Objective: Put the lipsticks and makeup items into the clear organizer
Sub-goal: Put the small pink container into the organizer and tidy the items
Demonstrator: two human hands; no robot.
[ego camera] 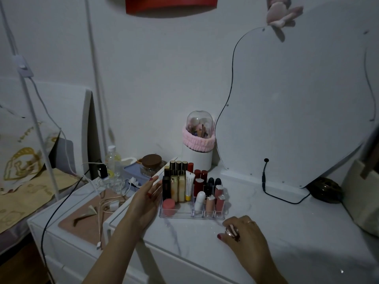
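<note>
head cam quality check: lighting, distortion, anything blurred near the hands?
Head view: dim, bluish, noisy; wide-angle bends the wall edges; clear organizer reads sharp; the shiny item in the right hand shows glare and slight blur; left hand sharp.

Bare marble tabletop (266, 201) right of the clear organizer (176, 214); mirror (297, 99) and black cable (283, 198) behind.
</note>
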